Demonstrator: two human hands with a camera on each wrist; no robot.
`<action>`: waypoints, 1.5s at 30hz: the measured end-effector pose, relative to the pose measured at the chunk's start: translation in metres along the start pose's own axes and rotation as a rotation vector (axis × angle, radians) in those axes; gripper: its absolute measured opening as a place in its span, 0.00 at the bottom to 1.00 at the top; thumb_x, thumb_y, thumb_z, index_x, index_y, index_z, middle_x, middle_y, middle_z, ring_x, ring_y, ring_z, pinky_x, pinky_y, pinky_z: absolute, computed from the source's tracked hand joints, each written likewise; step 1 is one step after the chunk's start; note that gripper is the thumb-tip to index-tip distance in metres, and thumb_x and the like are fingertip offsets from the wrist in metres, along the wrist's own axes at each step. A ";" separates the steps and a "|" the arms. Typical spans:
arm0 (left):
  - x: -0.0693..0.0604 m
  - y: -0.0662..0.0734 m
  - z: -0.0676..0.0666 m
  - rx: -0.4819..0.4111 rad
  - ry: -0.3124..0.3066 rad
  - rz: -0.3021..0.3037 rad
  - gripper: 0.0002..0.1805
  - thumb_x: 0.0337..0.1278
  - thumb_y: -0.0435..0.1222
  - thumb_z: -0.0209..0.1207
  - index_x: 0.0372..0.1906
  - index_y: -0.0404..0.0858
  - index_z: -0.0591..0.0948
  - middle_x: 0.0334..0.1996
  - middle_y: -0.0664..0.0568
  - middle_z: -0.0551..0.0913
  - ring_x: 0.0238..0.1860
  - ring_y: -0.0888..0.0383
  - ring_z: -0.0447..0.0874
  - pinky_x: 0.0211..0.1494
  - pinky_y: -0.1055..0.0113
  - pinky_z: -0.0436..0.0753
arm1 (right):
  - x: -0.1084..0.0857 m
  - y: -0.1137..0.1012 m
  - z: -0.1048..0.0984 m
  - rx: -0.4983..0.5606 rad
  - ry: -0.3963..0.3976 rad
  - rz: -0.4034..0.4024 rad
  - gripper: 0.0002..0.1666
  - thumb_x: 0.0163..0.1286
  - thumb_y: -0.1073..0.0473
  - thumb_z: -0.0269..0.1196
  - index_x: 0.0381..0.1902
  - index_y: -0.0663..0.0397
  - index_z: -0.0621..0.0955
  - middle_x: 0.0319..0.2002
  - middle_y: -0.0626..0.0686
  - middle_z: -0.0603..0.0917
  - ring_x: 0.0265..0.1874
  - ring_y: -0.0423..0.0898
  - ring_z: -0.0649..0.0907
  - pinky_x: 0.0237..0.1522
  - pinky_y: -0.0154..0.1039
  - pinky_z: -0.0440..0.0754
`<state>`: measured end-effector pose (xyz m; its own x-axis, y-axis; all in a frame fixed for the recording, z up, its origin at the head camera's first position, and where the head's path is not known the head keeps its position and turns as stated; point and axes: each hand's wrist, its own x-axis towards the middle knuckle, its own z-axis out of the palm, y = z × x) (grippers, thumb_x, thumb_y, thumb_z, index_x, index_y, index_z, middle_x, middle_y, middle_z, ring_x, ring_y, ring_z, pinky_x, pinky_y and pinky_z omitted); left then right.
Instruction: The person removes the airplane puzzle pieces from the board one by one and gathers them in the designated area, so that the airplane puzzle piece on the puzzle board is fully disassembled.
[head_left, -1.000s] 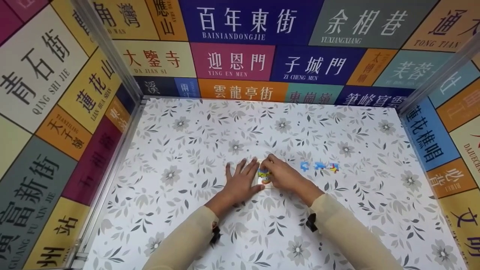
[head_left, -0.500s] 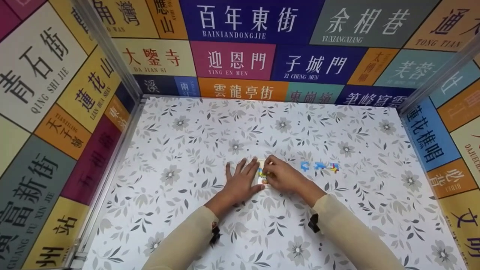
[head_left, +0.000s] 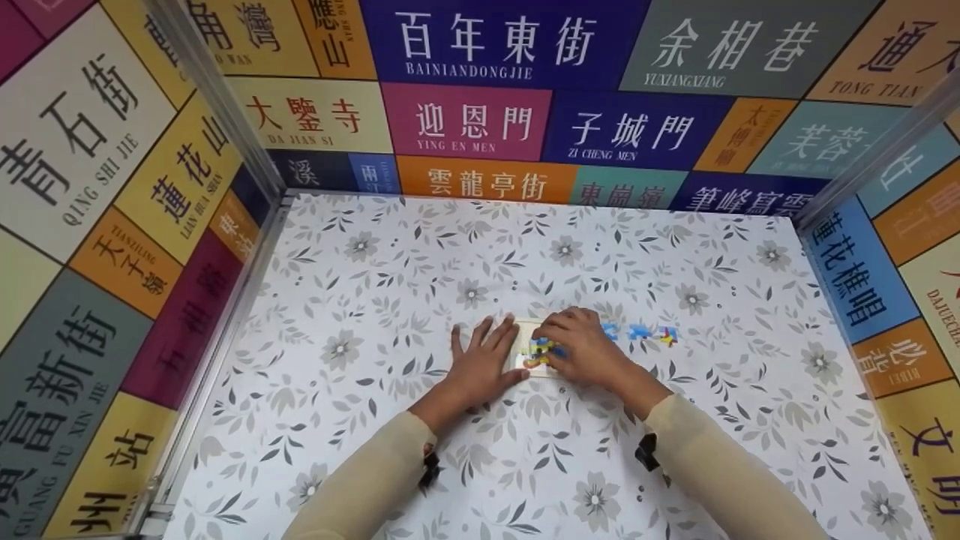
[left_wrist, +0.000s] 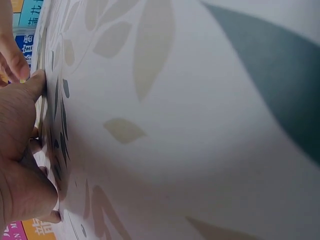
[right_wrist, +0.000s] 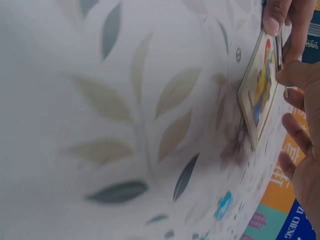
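A small wooden jigsaw board [head_left: 526,327] with a colourful picture lies flat on the table; its raised pale rim [right_wrist: 249,117] shows in the right wrist view. My left hand [head_left: 484,364] rests on the board's left side, fingers spread and thumb at its near edge. Over the right part of the board, my right hand [head_left: 589,349] pinches a thin puzzle piece [right_wrist: 286,92] between thumb and index finger, seen edge-on in the right wrist view. Yellow and blue picture parts [right_wrist: 260,95] are visible on the board, while the fingers cover some of it.
Several loose puzzle pieces lie in a row right of the board, among them a blue one [head_left: 640,331] and a blue, red and yellow one [head_left: 667,336]. The right hand partly hides the nearest. Sign-printed panels [head_left: 465,124] surround the floral tabletop [head_left: 420,255].
My right hand has drawn back to the right with a puzzle piece between its fingertips. More of the board's top edge shows. The left hand has stayed in place.
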<state>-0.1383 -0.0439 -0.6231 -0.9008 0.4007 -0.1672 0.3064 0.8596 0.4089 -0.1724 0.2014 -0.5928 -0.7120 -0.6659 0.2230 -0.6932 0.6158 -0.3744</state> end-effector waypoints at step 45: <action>-0.002 0.003 -0.004 0.028 -0.005 0.006 0.48 0.80 0.66 0.54 0.92 0.48 0.56 0.93 0.57 0.50 0.92 0.46 0.46 0.86 0.22 0.44 | -0.091 0.055 -0.037 -0.194 0.081 0.014 0.08 0.60 0.64 0.83 0.36 0.45 0.97 0.45 0.52 0.89 0.49 0.57 0.81 0.60 0.76 0.73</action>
<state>-0.1368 -0.0439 -0.6180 -0.8975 0.4071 -0.1698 0.3201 0.8659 0.3843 -0.1502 0.3115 -0.6006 -0.7233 -0.6249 0.2939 -0.6858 0.6998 -0.1999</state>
